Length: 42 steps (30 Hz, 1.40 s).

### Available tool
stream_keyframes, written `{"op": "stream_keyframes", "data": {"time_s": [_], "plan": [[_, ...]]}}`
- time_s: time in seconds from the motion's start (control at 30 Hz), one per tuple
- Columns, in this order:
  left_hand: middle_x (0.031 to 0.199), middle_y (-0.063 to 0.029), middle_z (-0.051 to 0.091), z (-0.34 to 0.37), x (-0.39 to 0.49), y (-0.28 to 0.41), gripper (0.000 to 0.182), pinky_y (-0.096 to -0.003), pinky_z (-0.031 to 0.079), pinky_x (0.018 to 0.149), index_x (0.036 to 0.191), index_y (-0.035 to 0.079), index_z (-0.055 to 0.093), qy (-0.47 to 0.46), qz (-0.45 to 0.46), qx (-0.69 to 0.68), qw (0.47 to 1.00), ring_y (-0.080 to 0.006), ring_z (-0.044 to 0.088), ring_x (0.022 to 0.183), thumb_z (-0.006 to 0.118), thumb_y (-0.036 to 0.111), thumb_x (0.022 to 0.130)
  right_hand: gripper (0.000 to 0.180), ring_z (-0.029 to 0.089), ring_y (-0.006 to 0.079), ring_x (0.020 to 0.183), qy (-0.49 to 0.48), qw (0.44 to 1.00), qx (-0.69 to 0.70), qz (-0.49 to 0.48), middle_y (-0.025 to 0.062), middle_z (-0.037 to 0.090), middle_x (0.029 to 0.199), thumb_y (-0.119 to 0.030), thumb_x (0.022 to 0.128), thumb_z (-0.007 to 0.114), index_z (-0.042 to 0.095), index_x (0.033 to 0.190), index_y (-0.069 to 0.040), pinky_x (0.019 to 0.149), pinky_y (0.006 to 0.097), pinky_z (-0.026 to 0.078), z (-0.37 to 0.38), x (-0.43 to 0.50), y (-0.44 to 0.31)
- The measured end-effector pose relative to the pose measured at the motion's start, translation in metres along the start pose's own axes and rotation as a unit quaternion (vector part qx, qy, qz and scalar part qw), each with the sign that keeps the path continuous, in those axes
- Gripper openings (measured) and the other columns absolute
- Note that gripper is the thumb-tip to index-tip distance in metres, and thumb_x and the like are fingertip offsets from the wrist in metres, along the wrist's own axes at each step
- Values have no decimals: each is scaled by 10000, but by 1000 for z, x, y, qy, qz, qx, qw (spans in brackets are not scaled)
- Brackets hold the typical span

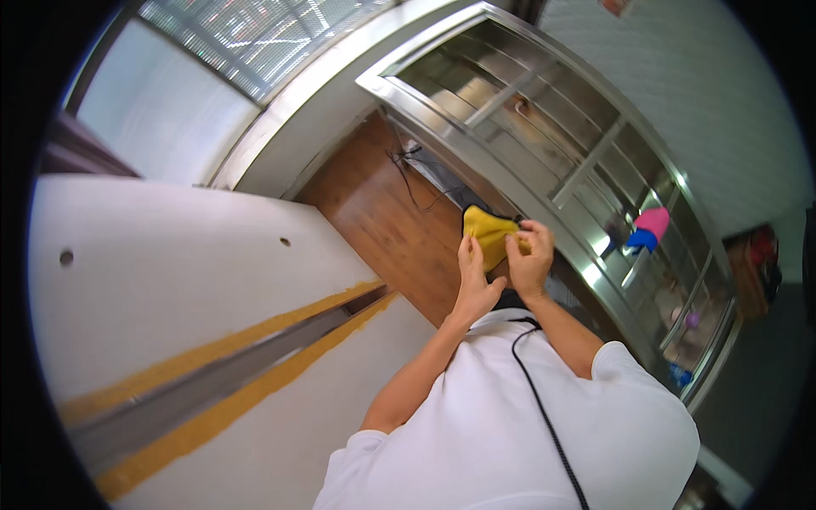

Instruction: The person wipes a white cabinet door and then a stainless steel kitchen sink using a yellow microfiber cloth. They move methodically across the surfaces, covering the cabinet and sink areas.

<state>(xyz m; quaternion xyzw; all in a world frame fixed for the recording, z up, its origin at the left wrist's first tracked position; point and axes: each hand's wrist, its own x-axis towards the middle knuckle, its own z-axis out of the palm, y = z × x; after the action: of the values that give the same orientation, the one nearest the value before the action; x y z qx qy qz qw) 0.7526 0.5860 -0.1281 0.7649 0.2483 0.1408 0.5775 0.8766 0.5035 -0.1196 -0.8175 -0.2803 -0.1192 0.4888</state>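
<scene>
A yellow fabric piece with black edging [486, 223] hangs between my two hands, in front of my body. My left hand [473, 284] pinches its lower left part between thumb-side fingertips. On the other side, my right hand [532, 262] grips the cloth by its right edge, fingers curled. The fabric is creased between the two grips. Its underside is hidden, and I cannot tell what kind of article it is.
Right of my hands stands a metal-framed cabinet with glass panes [561, 146]. A pink and blue item [650, 228] shows at it. White panels [191, 255] with a yellow-edged gap lie left. Black cables [408, 172] trail over the wood-look floor [363, 185]. A window [268, 44] is beyond.
</scene>
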Motion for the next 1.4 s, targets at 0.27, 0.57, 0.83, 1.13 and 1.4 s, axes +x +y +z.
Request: {"op": "stream_keyframes", "data": {"time_s": [0.27, 0.57, 0.83, 1.13, 1.4], "plan": [[1721, -376, 208, 67, 146, -17, 984, -529, 228, 1336, 1622, -178, 274, -109, 80, 186, 973, -549, 188, 1600, 727, 49, 778, 260, 591, 347, 1154, -5, 974, -195, 115, 92, 682, 1161, -205, 839, 912, 699, 910, -73, 1013, 492, 454, -6, 46, 97], [1732, -284, 280, 92, 198, -45, 917, -586, 201, 1323, 1616, -119, 384, -175, 113, 479, 853, -492, 207, 1630, 778, 239, 869, 603, 508, 400, 1409, -168, 967, -152, 118, 177, 577, 1470, -95, 846, 864, 643, 1401, -15, 1201, 496, 423, -4, 21, 157], [1651, -114, 472, 66, 247, -46, 805, -540, 203, 1352, 1619, 93, 491, -334, 242, 408, 814, -345, 331, 1612, 753, 152, 859, 914, 394, 452, 1494, -201, 946, -211, 143, 234, 442, 1572, -125, 811, 908, 424, 1566, 47, 1288, 539, 323, 41, 53, 144], [1796, -87, 308, -64, 347, -113, 863, -550, 131, 1362, 1750, 202, 306, -280, 287, 425, 811, -330, 209, 1681, 699, 414, 1011, 1006, 112, 457, 1679, -349, 860, -359, 101, 266, 200, 1782, -400, 1003, 716, 176, 1709, 70, 1361, 617, 66, 196, 115, 126], [1730, -107, 375, -190, 444, -136, 913, -579, 237, 1315, 1695, 203, 388, -239, 279, 519, 772, -362, 304, 1623, 818, 330, 899, 838, 243, 423, 1633, -293, 905, -302, 66, 247, 318, 1712, -244, 1003, 676, 268, 1672, 53, 1357, 592, 137, 332, 189, 75]]}}
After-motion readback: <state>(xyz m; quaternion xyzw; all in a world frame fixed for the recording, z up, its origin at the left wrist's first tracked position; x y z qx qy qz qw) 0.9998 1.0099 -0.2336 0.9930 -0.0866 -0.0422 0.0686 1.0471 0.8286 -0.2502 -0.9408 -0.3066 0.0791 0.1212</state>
